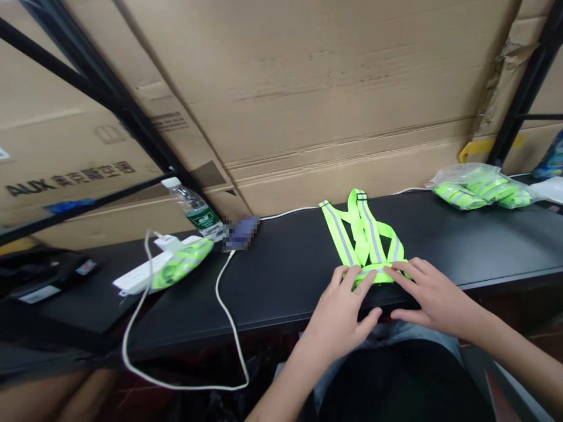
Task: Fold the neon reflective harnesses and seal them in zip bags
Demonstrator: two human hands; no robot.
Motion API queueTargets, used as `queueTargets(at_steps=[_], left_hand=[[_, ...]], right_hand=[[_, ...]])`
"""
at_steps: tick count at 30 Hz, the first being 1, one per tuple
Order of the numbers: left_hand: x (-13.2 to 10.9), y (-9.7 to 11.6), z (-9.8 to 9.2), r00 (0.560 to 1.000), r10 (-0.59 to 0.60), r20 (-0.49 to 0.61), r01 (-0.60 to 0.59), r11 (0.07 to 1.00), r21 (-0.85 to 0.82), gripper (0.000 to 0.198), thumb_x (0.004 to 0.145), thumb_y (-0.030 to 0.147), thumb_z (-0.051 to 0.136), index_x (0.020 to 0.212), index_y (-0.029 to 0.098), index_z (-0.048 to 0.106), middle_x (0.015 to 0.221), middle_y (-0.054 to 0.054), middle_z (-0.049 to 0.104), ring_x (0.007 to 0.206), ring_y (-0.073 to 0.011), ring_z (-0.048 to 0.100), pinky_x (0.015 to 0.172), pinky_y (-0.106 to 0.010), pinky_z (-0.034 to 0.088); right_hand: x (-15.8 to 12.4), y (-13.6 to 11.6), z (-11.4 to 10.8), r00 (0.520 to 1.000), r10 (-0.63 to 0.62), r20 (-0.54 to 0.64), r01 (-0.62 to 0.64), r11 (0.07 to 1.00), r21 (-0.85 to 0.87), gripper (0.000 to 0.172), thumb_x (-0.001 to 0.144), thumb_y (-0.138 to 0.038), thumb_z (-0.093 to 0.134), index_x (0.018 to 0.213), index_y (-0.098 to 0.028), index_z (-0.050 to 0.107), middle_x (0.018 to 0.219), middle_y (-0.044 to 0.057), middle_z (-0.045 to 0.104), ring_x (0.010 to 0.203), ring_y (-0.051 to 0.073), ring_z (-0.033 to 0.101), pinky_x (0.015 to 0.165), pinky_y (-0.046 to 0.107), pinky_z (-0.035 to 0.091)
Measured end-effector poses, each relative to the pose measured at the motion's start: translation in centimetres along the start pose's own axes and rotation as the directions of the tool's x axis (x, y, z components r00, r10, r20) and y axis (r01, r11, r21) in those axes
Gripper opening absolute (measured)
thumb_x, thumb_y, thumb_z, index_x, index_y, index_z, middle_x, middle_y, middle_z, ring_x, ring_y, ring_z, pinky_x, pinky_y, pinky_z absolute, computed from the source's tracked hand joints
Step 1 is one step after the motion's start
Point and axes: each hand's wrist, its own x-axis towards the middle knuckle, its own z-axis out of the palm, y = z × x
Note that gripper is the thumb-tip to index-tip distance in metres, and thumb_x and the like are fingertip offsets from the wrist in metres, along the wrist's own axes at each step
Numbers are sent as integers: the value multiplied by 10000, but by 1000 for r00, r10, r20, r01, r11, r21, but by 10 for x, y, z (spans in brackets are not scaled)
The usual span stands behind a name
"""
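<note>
Nearest item: blue jeans (387,333) on the person's lap, partly covered by a black garment (396,381). Left hand (338,316): grip apart, flat and open, fingers (349,278) laid on the lower band of the vest. Right hand (433,293): grip likewise apart, not clamped, fingers (402,269) spread on the same band, just beside the left hand. Vest (363,234): neon yellow-green reflective harness type with silver strips, lying flat on the worktop near its front edge, straps running away from the person. Worktop (290,293): black, long, running across the view. White cable (229,310): looped over the front edge and hanging below it, with a further cable (145,328) beside it. Power strip (141,272): white, on the worktop left of the hands. Second vest (182,264): folded, same neon colour, touching the power strip. Water bottle (193,205): clear plastic, green label, lying on its side at the rear. Phone (241,232): blurred, beside the bottle, cable attached. Black case (39,275): far left, with white labels. Bagged vests (472,190): several folded, in clear plastic, far right at the rear. Cardboard cartons (308,88): large, stacked upright behind the worktop, one printed AUX (70,186). Shelf frame (528,76): black metal, in front of the cartons.
</note>
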Motion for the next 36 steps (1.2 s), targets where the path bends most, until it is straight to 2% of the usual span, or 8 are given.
queueTargets(at_steps=[9, 13, 17, 22, 25, 28, 32, 36], left_hand=[[-5, -1, 10, 978, 158, -135, -151, 987, 63, 436, 902, 215, 657, 1322, 178, 545, 1268, -140, 602, 1159, -295, 523, 948, -447, 564], [-9, 0, 13, 957, 208, -205, -201, 978, 54, 317, 913, 131, 605, 1229, 161, 594, 1148, -125, 652, 1056, -262, 567, 875, -397, 580], [-10, -6, 13, 934, 231, -272, -246, 969, -21, 303, 942, 170, 582, 1245, 171, 588, 1136, -110, 691, 1036, -245, 610, 894, -386, 571], [12, -15, 1, 977, -29, -210, -21, 973, -231, 244, 981, 362, 571, 1174, 229, 640, 1004, -44, 731, 902, -212, 672, 819, -346, 556], [32, -21, -3, 977, -199, -76, 162, 926, -342, 234, 993, 384, 529, 1108, 242, 675, 944, -6, 712, 837, -192, 663, 775, -318, 541], [45, -31, 2, 968, -243, -60, 211, 922, -326, 266, 994, 400, 510, 1044, 219, 699, 1010, -39, 667, 962, -218, 618, 892, -362, 520], [50, -34, 10, 969, -244, -41, 238, 964, -118, 316, 1004, 423, 486, 1149, 197, 652, 1122, -88, 618, 1071, -268, 543, 973, -473, 472], [51, -24, 14, 980, -197, -38, 196, 980, -16, 398, 1024, 272, 420, 1411, 215, 491, 1293, -127, 568, 1172, -281, 551, 998, -488, 473]], right_hand=[[-17, -9, 14, 983, -46, -175, 28, 994, -108, 465, 929, -399, 643, 1294, -117, 582, 1249, 202, 652, 1134, 350, 595, 884, 510, 541], [-19, -11, 0, 979, -116, -168, 111, 993, -38, 268, 957, -233, 606, 1198, -119, 632, 1083, 145, 703, 977, 274, 628, 826, 432, 553], [-14, -6, -13, 984, -130, -124, 145, 983, 114, 272, 987, -164, 525, 1231, -166, 647, 1040, 98, 719, 945, 239, 627, 826, 398, 550], [13, 18, -21, 998, 36, 52, -53, 924, 379, 310, 1009, -428, 511, 1138, -231, 712, 947, 67, 720, 897, 225, 645, 789, 374, 546], [33, 36, -20, 968, 155, 199, -225, 888, 401, 407, 964, -563, 528, 1052, -229, 743, 918, 63, 731, 835, 235, 666, 766, 384, 531], [46, 50, -12, 936, 222, 274, -324, 849, 418, 474, 919, -623, 554, 1137, -237, 724, 937, 58, 746, 818, 249, 673, 779, 403, 528], [47, 57, 4, 975, 143, 172, -199, 907, 372, 504, 945, -643, 489, 1201, -260, 691, 1152, 95, 686, 1100, 299, 604, 960, 477, 477], [37, 57, 21, 939, 335, -83, -324, 939, 118, 756, 856, -747, 527, 1322, -156, 597, 1297, 214, 561, 1209, 405, 522, 977, 579, 451]])
